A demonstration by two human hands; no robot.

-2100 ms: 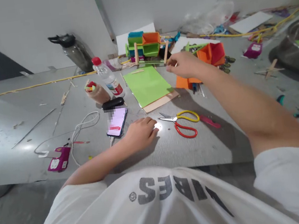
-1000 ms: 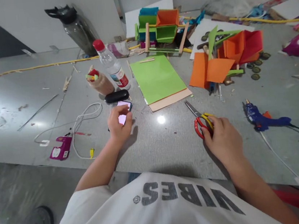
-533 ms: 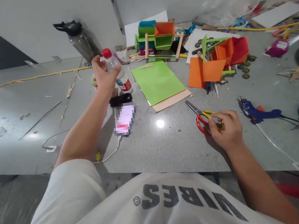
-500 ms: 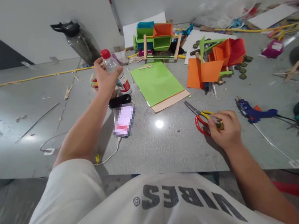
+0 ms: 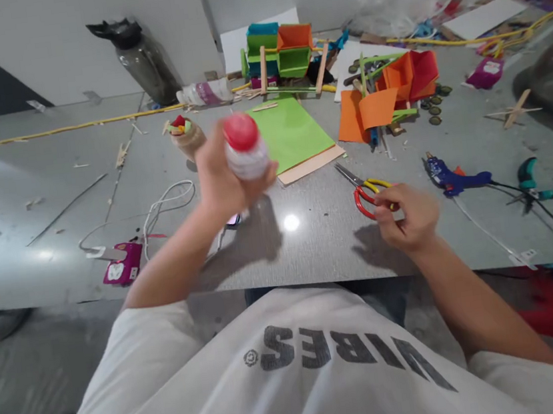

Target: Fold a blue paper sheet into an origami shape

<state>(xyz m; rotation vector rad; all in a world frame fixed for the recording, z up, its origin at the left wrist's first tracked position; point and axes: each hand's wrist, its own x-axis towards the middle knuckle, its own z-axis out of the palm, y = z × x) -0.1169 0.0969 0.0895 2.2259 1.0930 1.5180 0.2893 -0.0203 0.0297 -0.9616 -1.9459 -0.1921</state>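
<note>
My left hand (image 5: 225, 176) is wrapped round a clear plastic bottle (image 5: 249, 160) with a red cap, held above the table and tilted toward me. Both are blurred by motion. Below them a phone (image 5: 232, 220) is mostly hidden by the hand. Fingers of my right hand (image 5: 408, 214) are closed at the yellow and red handles of the scissors (image 5: 366, 196), whose blades point away to the left. Beyond the bottle lies a green sheet (image 5: 297, 130) on a paler one. A small jar (image 5: 188, 139) with bright scraps stands left of the bottle.
A dark water bottle (image 5: 146, 68) stands by the wall. Paper boxes on a stick frame (image 5: 280, 52) are at the back, orange paper pieces (image 5: 366, 112) nearer. On the right lie a blue glue gun (image 5: 457, 179) and pliers (image 5: 530, 182). A purple box (image 5: 125, 264) and white cable are left.
My left hand has lifted the bottle off the table and brought it toward me and to the right. My right hand has risen slightly at the scissors, which have hardly moved.
</note>
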